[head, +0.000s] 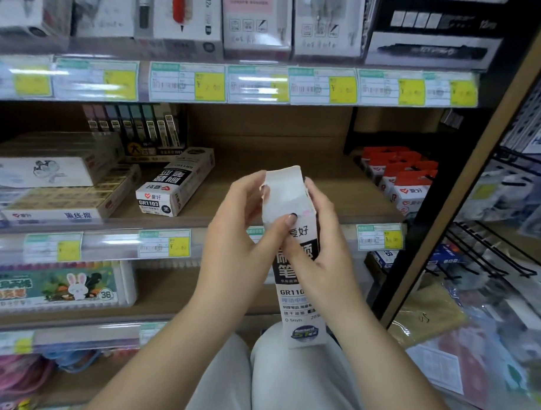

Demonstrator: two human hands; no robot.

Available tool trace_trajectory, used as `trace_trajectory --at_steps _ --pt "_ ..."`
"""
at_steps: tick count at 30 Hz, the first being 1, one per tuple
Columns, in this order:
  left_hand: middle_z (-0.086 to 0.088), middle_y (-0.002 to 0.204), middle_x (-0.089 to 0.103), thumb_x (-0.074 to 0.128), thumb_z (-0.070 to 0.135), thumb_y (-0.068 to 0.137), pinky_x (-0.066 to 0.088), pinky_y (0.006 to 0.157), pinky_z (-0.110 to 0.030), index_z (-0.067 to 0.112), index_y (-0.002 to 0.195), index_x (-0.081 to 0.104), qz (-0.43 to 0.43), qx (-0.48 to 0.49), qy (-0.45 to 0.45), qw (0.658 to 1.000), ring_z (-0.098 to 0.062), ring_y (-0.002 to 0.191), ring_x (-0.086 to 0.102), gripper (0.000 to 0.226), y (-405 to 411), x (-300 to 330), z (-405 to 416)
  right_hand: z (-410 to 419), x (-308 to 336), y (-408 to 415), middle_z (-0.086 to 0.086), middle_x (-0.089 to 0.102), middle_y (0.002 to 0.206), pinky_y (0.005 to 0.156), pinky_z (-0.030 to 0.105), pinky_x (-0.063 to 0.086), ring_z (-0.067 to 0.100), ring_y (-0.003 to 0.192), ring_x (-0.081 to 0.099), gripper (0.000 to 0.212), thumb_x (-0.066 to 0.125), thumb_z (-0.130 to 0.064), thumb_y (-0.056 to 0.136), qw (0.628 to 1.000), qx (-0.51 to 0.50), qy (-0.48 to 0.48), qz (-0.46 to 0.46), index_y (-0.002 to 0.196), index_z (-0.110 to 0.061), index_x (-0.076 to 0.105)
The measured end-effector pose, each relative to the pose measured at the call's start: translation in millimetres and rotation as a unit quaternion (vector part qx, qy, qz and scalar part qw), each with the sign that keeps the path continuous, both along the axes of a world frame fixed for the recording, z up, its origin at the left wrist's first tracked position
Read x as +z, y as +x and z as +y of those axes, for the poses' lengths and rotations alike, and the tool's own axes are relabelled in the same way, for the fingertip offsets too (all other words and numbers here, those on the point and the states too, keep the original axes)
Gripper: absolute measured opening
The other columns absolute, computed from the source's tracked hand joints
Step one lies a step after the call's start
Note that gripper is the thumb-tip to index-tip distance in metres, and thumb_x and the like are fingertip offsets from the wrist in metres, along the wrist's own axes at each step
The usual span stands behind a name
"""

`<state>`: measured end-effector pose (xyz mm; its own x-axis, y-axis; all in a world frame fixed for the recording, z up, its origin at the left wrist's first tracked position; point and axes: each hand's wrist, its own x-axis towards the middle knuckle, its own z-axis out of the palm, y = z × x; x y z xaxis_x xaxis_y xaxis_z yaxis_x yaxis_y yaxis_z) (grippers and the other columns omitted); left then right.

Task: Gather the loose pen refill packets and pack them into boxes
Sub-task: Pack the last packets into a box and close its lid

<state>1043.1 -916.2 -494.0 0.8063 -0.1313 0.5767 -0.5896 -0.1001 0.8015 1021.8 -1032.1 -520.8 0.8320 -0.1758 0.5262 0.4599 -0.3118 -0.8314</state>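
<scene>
Both hands up in front of the middle shelf (294, 202), holding one tall white-and-black refill box (294, 267) upright over the person's lap, bottom end near the knees, top end level with the shelf board. Left hand (240, 234) wraps the box's upper left side, thumb laid across the front just under the open top, fingertips curled onto the left edge of the top flap (284, 179). Right hand (323, 237) grips the right side, fingers curled behind and around the box, thumb on the front near the black print. Top flap is up and not tucked in, white inside face showing; can't tell what's in the box from this angle. A second matching box (175, 183), same GR1103 marking, lies flat on the shelf to the left of the hands, well apart from the held one. Behind it a display carton of upright refill tubes (137, 128) stands at the shelf back. Left of that, stacked eraser boxes (58, 188). Right end of the shelf has a row of red-topped packets (405, 179) standing one behind another. Yellow-and-white price tags (187, 82) run along the rail of the shelf above, more on the rail below the hands. Lower shelf left holds a crayon case with a rabbit print (58, 286). Loose plastic-wrapped goods (460, 349) sit at lower right beside a wire rack (491, 252)
</scene>
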Motion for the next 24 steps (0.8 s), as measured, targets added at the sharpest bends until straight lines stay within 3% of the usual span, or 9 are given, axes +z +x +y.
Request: trace_trajectory --at_steps 4,10,14,17,19,21,24 --pt "0.014 0.106 0.065 0.072 0.008 0.079 0.050 0.090 -0.025 0.026 0.107 0.057 0.019 -0.024 -0.058 0.998 -0.004 0.104 0.062 0.037 -3.8 -7.3 -4.8 -0.7 1.1 -3.7 -0.014 0.043 0.130 0.094 0.007 0.034 -0.008 0.121 0.042 0.053 0.056 -0.019 0.086 0.998 -0.008 -0.037 -0.051 0.129 -0.042 0.035" --pt "0.034 0.104 0.063 0.058 0.039 0.079 0.045 0.097 -0.023 0.044 0.094 0.062 -0.020 -0.010 -0.011 1.000 0.001 0.113 0.057 0.017 -4.9 -10.3 -6.9 -6.2 4.3 -3.8 0.006 0.053 0.122 0.097 0.024 0.041 0.012 0.116 0.052 0.036 0.043 -0.025 0.080 0.997 0.033 0.028 -0.058 0.112 -0.020 0.059" --pt "0.016 0.105 0.066 0.049 0.036 0.086 0.046 0.096 -0.028 0.037 0.086 0.065 -0.035 0.020 -0.020 0.999 -0.004 0.114 0.056 0.016 -6.9 -14.1 -10.8 -4.3 7.8 -1.5 0.003 0.060 0.110 0.090 0.023 0.044 0.011 0.107 0.057 0.029 0.042 -0.030 0.092 0.996 -0.001 0.079 -0.042 0.097 -0.015 0.066" --pt "0.013 0.109 0.056 0.053 0.038 0.082 0.050 0.087 -0.033 0.033 0.074 0.066 0.006 0.041 -0.034 0.999 -0.006 0.108 0.055 0.016 -6.5 -13.4 -12.6 -2.3 10.7 0.3 0.000 0.061 0.105 0.085 0.029 0.048 0.014 0.102 0.060 0.021 0.047 -0.023 0.089 0.995 -0.018 0.095 -0.019 0.090 -0.015 0.067" --pt "0.010 0.111 0.055 0.059 0.029 0.079 0.049 0.081 -0.023 0.028 0.072 0.066 0.043 0.030 -0.059 0.997 0.002 0.102 0.057 0.010 -6.5 -9.6 -13.4 -2.8 12.9 -1.0 0.001 0.064 0.100 0.081 0.034 0.051 0.016 0.096 0.062 0.016 0.050 -0.021 0.086 0.993 -0.013 0.114 -0.006 0.089 -0.016 0.065" --pt "0.004 0.105 0.059 0.060 0.013 0.083 0.049 0.068 -0.014 0.022 0.082 0.062 0.089 -0.006 -0.112 0.990 0.007 0.082 0.060 0.010 -7.8 -4.9 -15.2 -3.4 15.0 -3.9 -0.003 0.067 0.091 0.070 0.030 0.052 0.013 0.084 0.065 0.009 0.053 -0.017 0.088 0.991 0.010 0.134 0.009 0.092 -0.021 0.059" --pt "0.004 0.090 0.062 0.055 -0.007 0.086 0.048 0.061 -0.011 0.023 0.100 0.050 0.131 -0.045 -0.162 0.977 0.005 0.072 0.062 0.033 -7.6 0.6 -17.2 -6.1 18.2 -5.4 -0.006 0.065 0.100 0.071 0.029 0.054 0.016 0.088 0.066 0.033 0.054 -0.007 0.090 0.985 0.032 0.168 0.002 0.107 -0.035 0.051"
